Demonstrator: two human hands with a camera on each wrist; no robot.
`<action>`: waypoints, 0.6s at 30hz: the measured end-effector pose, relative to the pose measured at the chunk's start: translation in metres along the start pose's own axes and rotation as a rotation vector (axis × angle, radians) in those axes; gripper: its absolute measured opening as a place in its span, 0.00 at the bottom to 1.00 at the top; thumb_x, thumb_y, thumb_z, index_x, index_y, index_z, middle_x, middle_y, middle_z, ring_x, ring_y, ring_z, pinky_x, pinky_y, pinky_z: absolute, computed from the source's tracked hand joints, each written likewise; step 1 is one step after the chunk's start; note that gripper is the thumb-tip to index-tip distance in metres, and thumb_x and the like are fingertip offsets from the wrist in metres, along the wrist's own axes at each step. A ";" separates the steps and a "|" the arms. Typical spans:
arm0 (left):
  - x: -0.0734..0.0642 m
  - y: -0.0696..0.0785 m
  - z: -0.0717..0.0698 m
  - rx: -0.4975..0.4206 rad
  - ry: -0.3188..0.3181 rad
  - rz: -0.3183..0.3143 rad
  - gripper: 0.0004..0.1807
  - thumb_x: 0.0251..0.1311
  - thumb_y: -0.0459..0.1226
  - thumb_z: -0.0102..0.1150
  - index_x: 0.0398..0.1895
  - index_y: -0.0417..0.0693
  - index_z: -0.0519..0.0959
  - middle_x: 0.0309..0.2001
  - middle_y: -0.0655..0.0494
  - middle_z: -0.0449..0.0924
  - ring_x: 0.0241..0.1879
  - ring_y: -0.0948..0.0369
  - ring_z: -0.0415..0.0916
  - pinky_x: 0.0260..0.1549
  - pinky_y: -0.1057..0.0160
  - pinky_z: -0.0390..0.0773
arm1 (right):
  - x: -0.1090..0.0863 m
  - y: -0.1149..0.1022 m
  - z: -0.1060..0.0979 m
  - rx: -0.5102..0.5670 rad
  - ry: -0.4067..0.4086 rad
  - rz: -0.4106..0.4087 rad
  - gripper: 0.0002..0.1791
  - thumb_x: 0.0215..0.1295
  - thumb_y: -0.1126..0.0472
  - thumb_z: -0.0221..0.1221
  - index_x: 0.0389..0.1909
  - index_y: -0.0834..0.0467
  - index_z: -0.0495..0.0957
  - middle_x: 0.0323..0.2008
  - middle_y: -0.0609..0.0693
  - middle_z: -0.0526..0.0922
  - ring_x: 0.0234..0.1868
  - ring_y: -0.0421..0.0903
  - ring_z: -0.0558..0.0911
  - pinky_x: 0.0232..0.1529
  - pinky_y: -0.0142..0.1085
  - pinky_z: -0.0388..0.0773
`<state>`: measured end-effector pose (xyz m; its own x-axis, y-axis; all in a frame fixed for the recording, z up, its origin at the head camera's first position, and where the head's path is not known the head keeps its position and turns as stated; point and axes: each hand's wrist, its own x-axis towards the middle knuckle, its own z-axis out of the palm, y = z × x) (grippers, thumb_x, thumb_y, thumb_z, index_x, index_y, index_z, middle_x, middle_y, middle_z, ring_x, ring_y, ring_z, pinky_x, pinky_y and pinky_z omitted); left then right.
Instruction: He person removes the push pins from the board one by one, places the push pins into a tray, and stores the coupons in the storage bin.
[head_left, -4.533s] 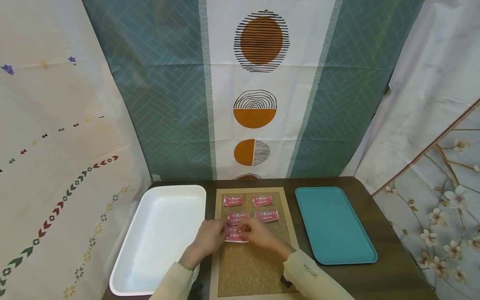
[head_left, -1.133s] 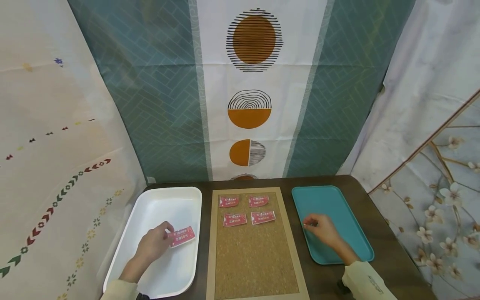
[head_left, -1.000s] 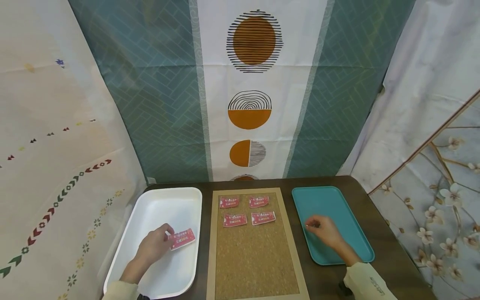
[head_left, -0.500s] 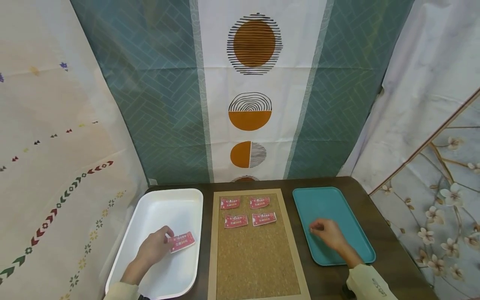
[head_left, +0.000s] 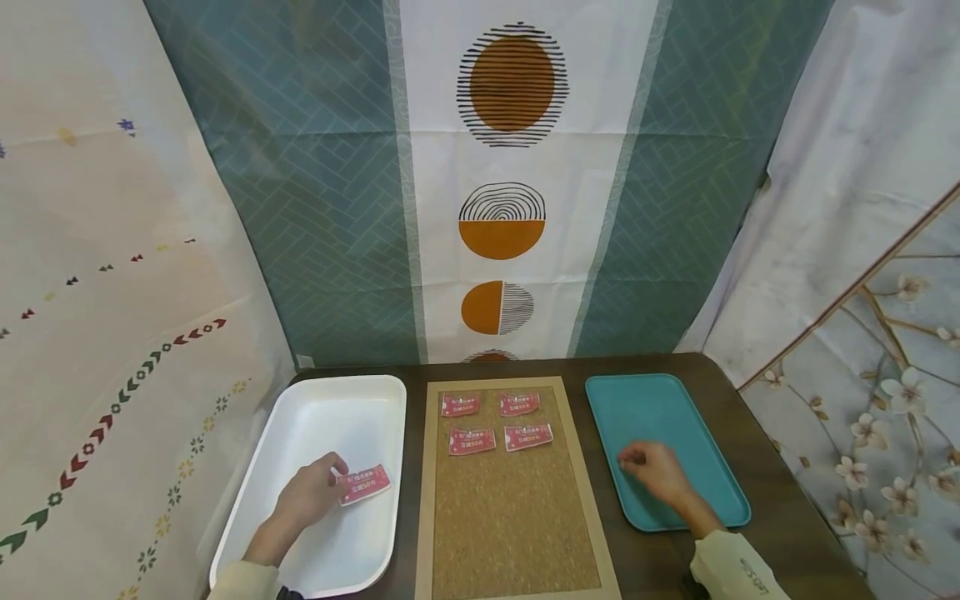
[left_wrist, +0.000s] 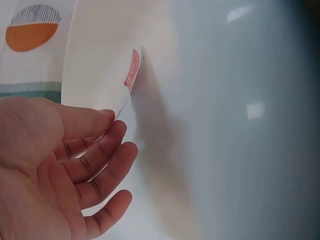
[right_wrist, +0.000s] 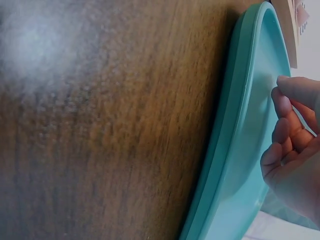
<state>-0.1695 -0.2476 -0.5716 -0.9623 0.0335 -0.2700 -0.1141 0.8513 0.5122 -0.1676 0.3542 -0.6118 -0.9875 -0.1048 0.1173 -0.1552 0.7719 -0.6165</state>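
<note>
While pinching the discount coupon (head_left: 365, 484) lengthwise toward the corkboard (head_left: 513, 521) in left hand (head_left: 309, 493), curls right hand (head_left: 656, 469) around nothing visible.

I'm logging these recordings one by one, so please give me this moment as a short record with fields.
Left hand: the left hand pinches a red slip at one end, over the white tray
Right hand: the right hand is over the teal tray, thumb and index fingertips together; no held thing visible
Centre: cork board between the trays
On board: four red slips, two rows of two, in the far part
Surface: dark brown table
Unclear: whether the right fingertips hold something tiny
</note>
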 end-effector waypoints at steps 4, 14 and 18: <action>0.001 -0.001 0.001 -0.006 -0.003 0.001 0.15 0.65 0.35 0.67 0.53 0.40 0.80 0.36 0.50 0.83 0.30 0.57 0.78 0.27 0.59 0.78 | 0.000 0.000 0.002 -0.009 0.001 -0.002 0.04 0.60 0.70 0.72 0.33 0.59 0.88 0.32 0.49 0.90 0.35 0.45 0.86 0.38 0.38 0.81; -0.001 0.002 0.000 0.007 -0.023 -0.022 0.15 0.65 0.36 0.68 0.52 0.41 0.80 0.36 0.50 0.84 0.32 0.57 0.79 0.29 0.58 0.79 | 0.001 -0.003 0.003 0.012 -0.015 0.018 0.04 0.60 0.71 0.71 0.33 0.60 0.88 0.31 0.50 0.90 0.36 0.47 0.87 0.39 0.39 0.82; -0.001 0.003 -0.001 0.018 -0.017 -0.028 0.15 0.64 0.37 0.70 0.49 0.41 0.80 0.37 0.50 0.85 0.33 0.57 0.80 0.30 0.57 0.79 | 0.000 -0.001 0.004 0.017 -0.014 0.024 0.04 0.60 0.71 0.72 0.33 0.60 0.88 0.31 0.49 0.90 0.35 0.47 0.86 0.39 0.39 0.81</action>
<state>-0.1686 -0.2457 -0.5694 -0.9543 0.0182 -0.2983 -0.1365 0.8615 0.4891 -0.1675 0.3511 -0.6145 -0.9912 -0.0950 0.0920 -0.1319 0.7637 -0.6320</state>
